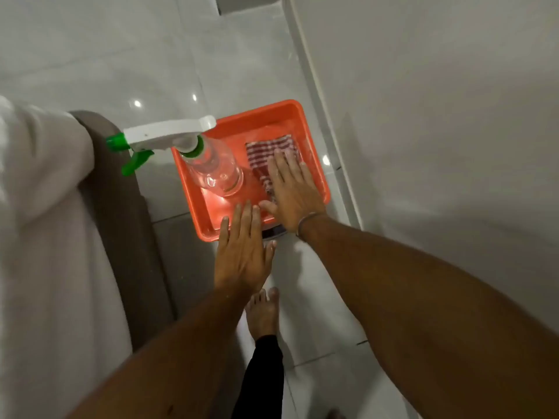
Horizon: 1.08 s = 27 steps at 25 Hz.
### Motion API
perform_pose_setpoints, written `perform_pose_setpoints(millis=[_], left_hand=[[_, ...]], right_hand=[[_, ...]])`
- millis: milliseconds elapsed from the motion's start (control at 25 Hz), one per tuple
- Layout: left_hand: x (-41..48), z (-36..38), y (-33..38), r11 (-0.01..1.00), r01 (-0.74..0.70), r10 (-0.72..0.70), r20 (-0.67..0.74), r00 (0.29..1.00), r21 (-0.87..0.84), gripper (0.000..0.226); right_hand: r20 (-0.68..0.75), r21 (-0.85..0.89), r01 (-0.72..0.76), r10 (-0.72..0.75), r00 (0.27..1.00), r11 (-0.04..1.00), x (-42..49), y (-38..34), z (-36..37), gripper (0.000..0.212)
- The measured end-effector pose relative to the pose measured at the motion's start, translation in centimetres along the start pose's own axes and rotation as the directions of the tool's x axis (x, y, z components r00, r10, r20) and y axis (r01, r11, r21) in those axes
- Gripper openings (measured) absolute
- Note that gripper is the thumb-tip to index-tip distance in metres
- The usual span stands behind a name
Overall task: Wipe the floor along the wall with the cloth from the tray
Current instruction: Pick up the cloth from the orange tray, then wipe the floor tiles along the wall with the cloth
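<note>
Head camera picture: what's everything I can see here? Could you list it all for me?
tray: one, orange, on the floor beside the wall
cloth: one, red and white striped, in the tray's right half, partly under the right hand
spray bottle: one, clear with white and green head, standing in the tray's left half
floor: pale glossy tiles
wall: pale, on the right
bed: one, white sheet over a brown base, on the left
bracelet: one, thin, on the right wrist
foot: one clearly seen, bare, below the tray, with a black trouser leg
left hand: fingers spread, over the tray's near edge
right hand: flat, open, over the cloth
</note>
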<state>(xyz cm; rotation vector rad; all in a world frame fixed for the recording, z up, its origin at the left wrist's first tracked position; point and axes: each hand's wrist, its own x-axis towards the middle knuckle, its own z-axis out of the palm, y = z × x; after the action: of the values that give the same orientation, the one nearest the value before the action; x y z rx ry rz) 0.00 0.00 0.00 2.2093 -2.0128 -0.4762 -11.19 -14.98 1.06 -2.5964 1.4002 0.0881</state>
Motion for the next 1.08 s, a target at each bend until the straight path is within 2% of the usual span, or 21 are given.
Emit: perform_pose_setpoints(millis=[160,240,320,440,680,760,960,1080], left_hand=[[2.3,6.9,-4.8,0.998,0.059,-0.059,0.117,0.991,0.007,0.08],[2.8,9.7,-6.4,0.997,0.075,-0.07,0.155,0.985,-0.024,0.082],[2.9,11.5,-7.9,0.995,0.096,-0.088,0.167,0.982,-0.039,0.083],[2.9,12.4,-8.8,0.988,0.148,-0.138,0.185,0.973,-0.038,0.084],[5.1,12.3,-9.1,0.985,0.157,-0.142,0.182,0.973,-0.072,0.087],[5.5,12.4,-9.2,0.982,0.175,-0.16,0.185,0.97,-0.07,0.089],[1.3,13.2,-8.9,0.98,0.198,-0.192,0.222,0.956,-0.002,0.09],[-1.5,12.8,-7.6,0.973,0.23,-0.228,0.272,0.935,0.027,0.091]], right_hand=[[0.206,0.024,-0.043,0.037,0.978,0.999,4.8,0.1,8.6,0.117],[0.3,0.043,-0.023,0.009,0.954,0.999,5.9,-0.4,12.2,0.113],[0.343,0.079,-0.004,-0.024,0.939,0.997,6.7,-1.2,14.5,0.099],[0.353,0.044,0.001,-0.016,0.936,0.999,7.5,-2.4,16.2,0.083],[0.326,-0.043,0.0,0.014,0.945,0.999,10.2,-2.0,14.8,0.076],[0.288,-0.047,-0.041,0.053,0.956,0.998,11.0,-1.5,14.1,0.073],[0.166,0.082,-0.062,0.048,0.985,0.995,5.3,-3.8,11.9,0.074],[0.208,0.206,-0.132,0.089,0.974,0.97,-0.9,-4.9,10.1,0.075]])
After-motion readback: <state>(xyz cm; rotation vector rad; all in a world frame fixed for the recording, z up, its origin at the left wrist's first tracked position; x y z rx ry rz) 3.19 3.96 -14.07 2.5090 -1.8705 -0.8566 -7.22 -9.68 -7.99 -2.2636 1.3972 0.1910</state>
